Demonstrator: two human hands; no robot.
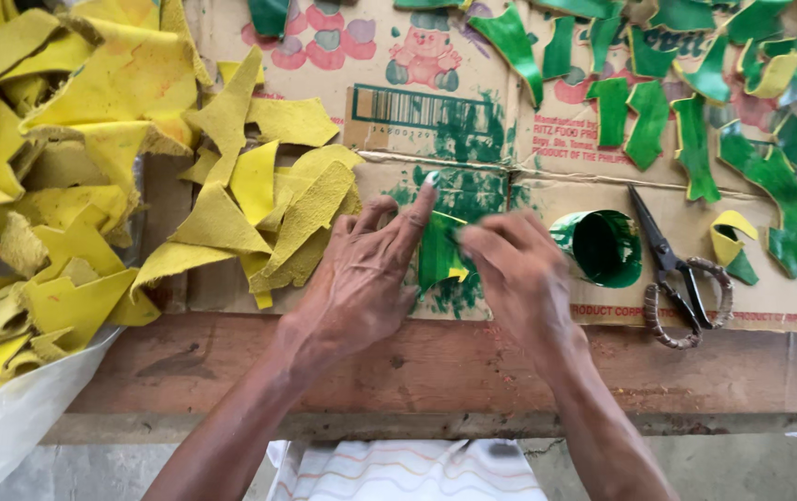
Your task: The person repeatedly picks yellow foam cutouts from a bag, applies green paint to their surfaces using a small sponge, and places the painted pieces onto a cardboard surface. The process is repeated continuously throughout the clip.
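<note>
My left hand (361, 278) and my right hand (519, 278) meet over a green-stained patch of flattened cardboard (389, 102). Between their fingertips lies a small scrap (437, 252), green on top with a yellow edge. Both hands press or pinch it; the left forefinger points up with green paint on its nail. Just right of my right hand stands a small round tin (603, 246) coated with green paint. Black scissors (677, 274) with wrapped handles lie beside the tin.
Yellow cut scraps (269, 199) lie heaped at the left, more spilling from a bag (37, 186). Green painted scraps (695, 102) are spread across the upper right. The cardboard rests on a wooden bench (436, 371), with its front edge toward me.
</note>
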